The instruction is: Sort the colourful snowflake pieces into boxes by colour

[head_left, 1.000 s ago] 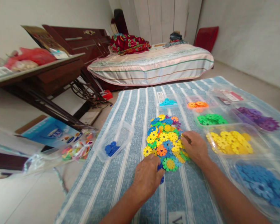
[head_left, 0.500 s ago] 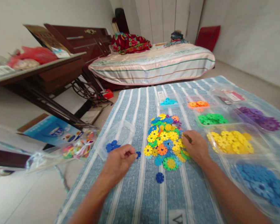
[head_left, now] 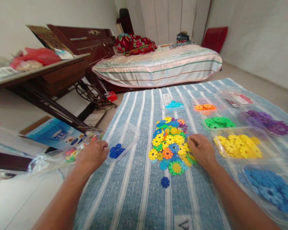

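Observation:
My left hand is closed, its fingers curled at the left end of a clear plastic box. What those fingers hold is hidden. Dark blue flower-shaped discs lie inside this box. At the right edge of a mixed heap of notched plastic discs, my right hand rests with bent fingers. A small dark patch shows by its thumb, too unclear to name. One loose dark blue disc lies on the striped cloth in front of the heap.
Clear boxes to the right hold yellow discs, blue discs, green discs and purple discs. Further back are orange discs and light blue discs. A sewing table stands left; a bed stands behind.
My left hand has moved left from beside the heap to the box's left end. The dark blue disc at its fingertips no longer shows there. My right hand has stayed put.

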The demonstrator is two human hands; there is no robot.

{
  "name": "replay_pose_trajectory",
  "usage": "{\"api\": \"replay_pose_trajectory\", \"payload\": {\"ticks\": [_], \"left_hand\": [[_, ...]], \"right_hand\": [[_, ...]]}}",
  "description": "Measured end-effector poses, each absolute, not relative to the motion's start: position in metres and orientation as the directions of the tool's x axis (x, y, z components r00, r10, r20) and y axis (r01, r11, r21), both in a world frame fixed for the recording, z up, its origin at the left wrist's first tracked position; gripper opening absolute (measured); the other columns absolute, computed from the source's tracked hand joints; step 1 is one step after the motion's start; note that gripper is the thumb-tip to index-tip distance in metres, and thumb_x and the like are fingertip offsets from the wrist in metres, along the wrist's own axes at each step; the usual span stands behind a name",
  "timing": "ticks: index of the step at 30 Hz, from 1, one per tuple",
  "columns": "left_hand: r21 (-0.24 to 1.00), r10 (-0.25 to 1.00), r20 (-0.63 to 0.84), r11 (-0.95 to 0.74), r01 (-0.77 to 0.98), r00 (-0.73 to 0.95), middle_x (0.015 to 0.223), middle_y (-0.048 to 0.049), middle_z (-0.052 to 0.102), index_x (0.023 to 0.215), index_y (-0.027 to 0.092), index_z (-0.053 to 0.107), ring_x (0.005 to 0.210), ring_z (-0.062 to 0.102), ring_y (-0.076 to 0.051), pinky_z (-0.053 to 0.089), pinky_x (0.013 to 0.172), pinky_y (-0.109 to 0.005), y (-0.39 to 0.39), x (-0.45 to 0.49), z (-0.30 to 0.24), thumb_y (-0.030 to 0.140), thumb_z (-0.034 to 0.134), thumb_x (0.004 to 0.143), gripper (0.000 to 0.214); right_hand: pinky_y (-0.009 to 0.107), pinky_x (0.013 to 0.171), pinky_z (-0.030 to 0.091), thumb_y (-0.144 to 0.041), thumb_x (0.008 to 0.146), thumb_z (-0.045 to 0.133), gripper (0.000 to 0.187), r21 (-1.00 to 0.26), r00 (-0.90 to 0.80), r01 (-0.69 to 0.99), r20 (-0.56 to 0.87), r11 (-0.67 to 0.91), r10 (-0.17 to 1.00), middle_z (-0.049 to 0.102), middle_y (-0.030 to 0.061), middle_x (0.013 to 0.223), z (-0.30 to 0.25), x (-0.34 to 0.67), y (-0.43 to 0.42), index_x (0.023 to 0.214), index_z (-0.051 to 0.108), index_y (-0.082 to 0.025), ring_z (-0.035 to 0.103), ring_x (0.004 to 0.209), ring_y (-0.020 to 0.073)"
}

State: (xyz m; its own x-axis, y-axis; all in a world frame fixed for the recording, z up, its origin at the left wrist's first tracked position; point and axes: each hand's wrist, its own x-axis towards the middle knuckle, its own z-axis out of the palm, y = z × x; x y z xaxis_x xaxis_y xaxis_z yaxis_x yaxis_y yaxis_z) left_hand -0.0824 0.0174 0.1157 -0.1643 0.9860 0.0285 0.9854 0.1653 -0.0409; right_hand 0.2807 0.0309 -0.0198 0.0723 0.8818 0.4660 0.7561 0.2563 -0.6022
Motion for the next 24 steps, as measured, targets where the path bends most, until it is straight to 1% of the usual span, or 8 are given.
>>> {"api": "replay_pose_trajectory", "payload": {"ticks": [2,3,7,10,13,16,20,24], "left_hand": [[-0.035,0.985,0.089,0.153,0.988,-0.15,0.06,-0.0027,0.057,0.068,0.023,0.06,0.057,0.052,-0.016,0.031,0.057,-0.032,0.01,-0.07,0.118,0.027,0.049,0.074,0.013],[0.002,0.992,0.074,0.106,0.994,-0.106,0.064,-0.003,0.059,0.071,0.022,0.06,0.06,0.053,-0.017,0.033,0.059,-0.032,0.006,-0.061,0.118,0.028,0.047,0.076,0.015],[0.271,0.955,-0.186,-0.176,0.946,0.23,0.076,-0.0023,0.062,0.073,0.021,0.06,0.073,0.056,-0.017,0.039,0.067,-0.028,-0.018,-0.013,0.113,0.029,0.044,0.08,0.02],[0.32,0.868,-0.336,-0.26,0.911,0.366,0.077,-0.0017,0.06,0.073,0.02,0.058,0.073,0.055,-0.016,0.039,0.066,-0.027,-0.035,0.022,0.1,0.029,0.047,0.08,0.016],[0.295,0.833,-0.381,-0.302,0.906,0.402,0.087,-0.0028,0.06,0.084,0.021,0.059,0.083,0.055,-0.019,0.04,0.072,-0.029,-0.046,0.045,0.084,0.03,0.05,0.08,0.013],[0.273,0.833,-0.383,-0.311,0.911,0.399,0.096,-0.005,0.058,0.091,0.021,0.058,0.092,0.053,-0.02,0.04,0.079,-0.033,-0.053,0.056,0.074,0.029,0.045,0.083,0.017],[0.315,0.832,-0.361,-0.317,0.895,0.422,0.094,-0.0042,0.059,0.086,0.02,0.057,0.088,0.053,-0.018,0.04,0.077,-0.03,-0.056,0.058,0.068,0.026,0.045,0.083,0.014],[0.419,0.839,-0.334,-0.277,0.865,0.43,0.081,-0.0007,0.06,0.075,0.02,0.056,0.076,0.054,-0.015,0.039,0.066,-0.025,-0.053,0.054,0.072,0.023,0.049,0.079,0.009]], "right_hand": [[0.029,0.071,0.041,-0.031,0.08,0.047,0.019,-0.603,0.07,0.755,0.463,0.256,0.884,0.063,0.0035,0.08,-0.02,0.281,0.031,0.079,0.062,-0.02,0.055,0.078,0.0179],[0.029,0.071,0.041,-0.031,0.08,0.047,0.018,-0.604,0.071,0.755,0.462,0.255,0.884,0.063,0.0034,0.079,-0.02,0.281,0.031,0.079,0.062,-0.02,0.055,0.077,0.0178],[0.029,0.071,0.041,-0.031,0.079,0.047,0.019,-0.598,0.069,0.76,0.462,0.253,0.884,0.063,0.0037,0.079,-0.02,0.282,0.032,0.078,0.062,-0.02,0.055,0.077,0.0179],[0.029,0.071,0.041,-0.032,0.079,0.047,0.02,-0.6,0.068,0.761,0.453,0.248,0.889,0.063,0.0041,0.079,-0.02,0.282,0.032,0.079,0.063,-0.02,0.055,0.077,0.0181],[0.029,0.071,0.042,-0.032,0.079,0.047,0.02,-0.605,0.065,0.759,0.435,0.239,0.898,0.063,0.0041,0.08,-0.02,0.282,0.032,0.08,0.063,-0.019,0.055,0.078,0.0184],[0.03,0.073,0.042,-0.032,0.079,0.047,0.02,-0.597,0.069,0.767,0.443,0.236,0.894,0.064,0.0043,0.082,-0.02,0.281,0.032,0.08,0.062,-0.02,0.056,0.08,0.0189],[0.031,0.074,0.043,-0.031,0.079,0.046,0.02,-0.601,0.075,0.763,0.451,0.241,0.889,0.064,0.0045,0.082,-0.019,0.281,0.03,0.079,0.062,-0.02,0.056,0.08,0.0189],[0.032,0.073,0.043,-0.032,0.079,0.046,0.021,-0.604,0.068,0.757,0.454,0.251,0.888,0.064,0.0049,0.083,-0.02,0.281,0.03,0.08,0.062,-0.02,0.057,0.08,0.0193]]}}
